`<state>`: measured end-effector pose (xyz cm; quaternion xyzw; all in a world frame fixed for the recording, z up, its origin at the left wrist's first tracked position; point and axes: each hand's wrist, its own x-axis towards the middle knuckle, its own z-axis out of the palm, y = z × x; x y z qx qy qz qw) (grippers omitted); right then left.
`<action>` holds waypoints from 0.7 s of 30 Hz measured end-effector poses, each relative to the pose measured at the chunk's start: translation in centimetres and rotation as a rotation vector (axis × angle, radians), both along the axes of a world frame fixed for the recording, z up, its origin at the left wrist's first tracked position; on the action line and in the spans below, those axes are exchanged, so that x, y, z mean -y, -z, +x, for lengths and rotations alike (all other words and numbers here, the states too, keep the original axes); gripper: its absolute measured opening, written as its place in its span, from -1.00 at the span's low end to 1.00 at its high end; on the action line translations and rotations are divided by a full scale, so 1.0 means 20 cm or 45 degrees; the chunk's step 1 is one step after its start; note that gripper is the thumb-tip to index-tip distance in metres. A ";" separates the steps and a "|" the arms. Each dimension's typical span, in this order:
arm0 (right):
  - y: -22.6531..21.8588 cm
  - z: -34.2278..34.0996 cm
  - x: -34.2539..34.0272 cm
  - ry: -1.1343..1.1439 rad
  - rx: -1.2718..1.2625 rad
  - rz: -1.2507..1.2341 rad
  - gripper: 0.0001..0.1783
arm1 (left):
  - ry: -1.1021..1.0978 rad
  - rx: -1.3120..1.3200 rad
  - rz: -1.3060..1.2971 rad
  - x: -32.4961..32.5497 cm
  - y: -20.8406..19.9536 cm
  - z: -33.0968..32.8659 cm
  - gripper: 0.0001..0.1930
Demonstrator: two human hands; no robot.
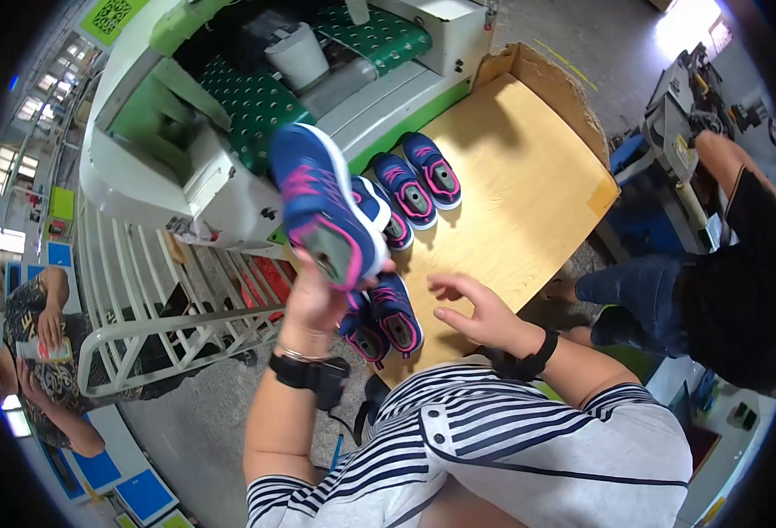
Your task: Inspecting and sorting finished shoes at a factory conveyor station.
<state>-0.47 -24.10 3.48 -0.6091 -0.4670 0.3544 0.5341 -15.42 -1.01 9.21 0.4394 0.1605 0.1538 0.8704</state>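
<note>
Along the left edge, a co-worker has both hands around a small packet; right of that comes a pale metal rack, then a machine whose green belt carries a white cup. Next is the left hand, curled closed around the heel end of a navy shoe, raised by the worktop's left side. The shoe's long axis runs steeply up and slightly left from that hand, toe farthest off, white sole turned to the right. Below it on the worktop, the lower pair sits with toes pointing away from the person; farther up, an upper row of similar shoes is partly hidden behind the raised one. Farther right, the right hand hangs over the worktop holding nothing, fingers loosely bent, thumb apart. From it, the raised shoe lies up and left, apart, so the left hand is nearer; the right hand is nearest to the lower pair. Beyond rises a carton, and at far right another co-worker.
</note>
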 end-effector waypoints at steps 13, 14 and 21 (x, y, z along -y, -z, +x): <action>0.01 0.14 -0.15 -0.161 0.229 -0.349 -0.64 | -0.753 0.038 -0.652 -0.95 -0.03 0.49 -0.46; -0.01 0.18 -0.18 -0.137 0.264 -0.384 -0.66 | -0.854 0.052 -0.676 -0.93 -0.01 0.45 -0.41; 0.28 0.56 -0.71 0.527 0.574 0.030 -0.41 | -0.775 0.048 -0.747 -0.68 0.01 0.31 -0.35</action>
